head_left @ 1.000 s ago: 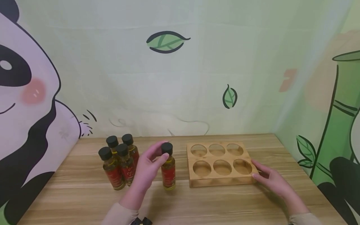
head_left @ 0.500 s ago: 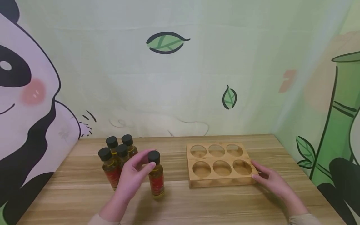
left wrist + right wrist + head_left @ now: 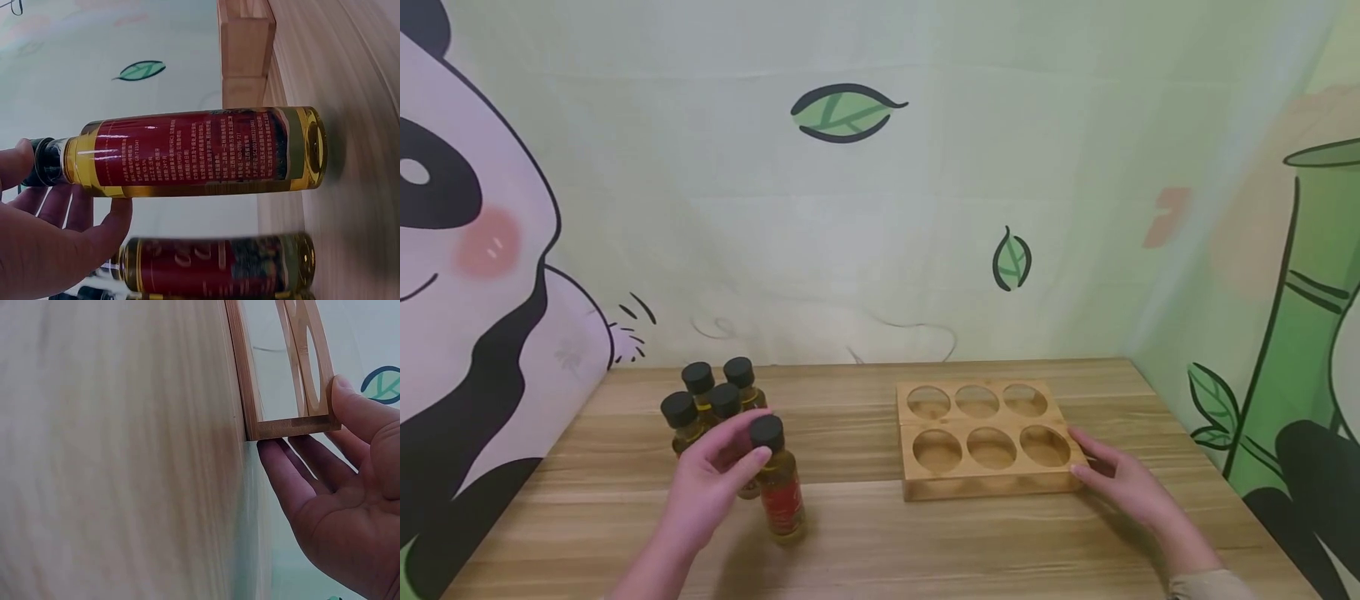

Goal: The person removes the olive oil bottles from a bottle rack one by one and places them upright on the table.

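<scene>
My left hand (image 3: 700, 483) pinches the black cap of an oil bottle (image 3: 782, 504) with a red label and golden oil. In the left wrist view the bottle's base is close to the tabletop; whether it touches is unclear. Right behind my left hand, several similar oil bottles (image 3: 726, 402) stand in a cluster, partly hidden by it. On the right lies a low wooden bottle rack (image 3: 992, 486) with two rows of round holes, none holding a bottle. My right hand (image 3: 1127, 485) grips its right end, thumb (image 3: 350, 403) at the top board and fingers against the end wall.
The wood-grain table (image 3: 865, 550) runs back to a pale green cloth backdrop (image 3: 880, 250) printed with leaves. A printed panda (image 3: 512, 333) is on the left side and printed bamboo (image 3: 1315, 292) on the right.
My left hand has carried the bottle leftward and toward me, away from the rack and nearer the cluster. My right hand and the rack have stayed in place.
</scene>
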Tool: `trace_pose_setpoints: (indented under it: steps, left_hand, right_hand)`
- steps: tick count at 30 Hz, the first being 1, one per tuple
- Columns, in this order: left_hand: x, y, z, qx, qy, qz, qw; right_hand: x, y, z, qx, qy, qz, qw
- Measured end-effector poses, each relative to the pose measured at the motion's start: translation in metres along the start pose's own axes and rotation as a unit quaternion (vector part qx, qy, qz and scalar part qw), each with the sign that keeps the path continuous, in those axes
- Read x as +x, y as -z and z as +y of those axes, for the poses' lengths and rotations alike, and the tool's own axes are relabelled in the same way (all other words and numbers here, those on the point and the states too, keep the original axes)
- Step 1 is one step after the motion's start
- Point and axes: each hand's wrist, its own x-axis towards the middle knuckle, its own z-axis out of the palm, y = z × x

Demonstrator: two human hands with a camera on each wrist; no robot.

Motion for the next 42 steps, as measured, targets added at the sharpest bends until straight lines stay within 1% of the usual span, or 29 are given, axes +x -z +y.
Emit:
trace_pose_setpoints:
  steps: [5,11,14,17,20,23,26,33,36,40,42]
  left_hand:
    - [-0.003,0.013,-0.002,0.009,0.007,0.001,0.9999]
    - [-0.007,0.024,-0.003,0.024,0.010,0.020,0.9995]
    - [-0.009,0.030,-0.004,0.040,0.016,0.026,0.9987]
    - [-0.010,0.035,-0.005,0.057,0.015,0.037,0.9976]
    - [-0.011,0.040,-0.006,0.063,0.013,0.046,0.9969]
    - [-0.011,0.045,-0.006,0.061,0.024,0.047,0.9967]
    - [-0.010,0.050,-0.006,0.065,0.044,0.049,0.9957]
    - [-0.011,0.058,-0.005,0.081,0.098,0.058,0.9902]
    - [-0.011,0.059,-0.006,0.083,0.113,0.062,0.9882]
    - [-0.011,0.058,-0.009,0.085,0.103,0.072,0.9884]
    - [-0.011,0.057,-0.010,0.082,0.091,0.080,0.9892]
  right_hand:
    - [0.000,0.000,0.000,0.000,0.004,-0.001,1.0000]
    - [0.000,0.000,0.000,-0.006,0.006,-0.002,1.0000]
    - [0.000,0.000,-0.001,-0.010,0.003,-0.002,0.9999]
    - [0.000,0.000,-0.001,-0.013,-0.003,-0.002,0.9999]
    - [-0.001,0.000,-0.002,-0.013,-0.007,-0.003,0.9999]
    - [-0.001,0.000,-0.002,-0.010,-0.009,-0.002,0.9999]
    - [-0.001,0.000,-0.002,-0.010,-0.009,-0.001,0.9999]
    - [0.000,0.000,-0.002,-0.009,-0.002,0.000,1.0000]
    - [-0.001,0.000,-0.002,-0.011,-0.001,0.002,0.9999]
    - [-0.001,-0.001,-0.001,-0.011,0.001,0.003,0.9999]
    - [-0.001,-0.001,-0.001,-0.008,0.001,0.002,1.0000]
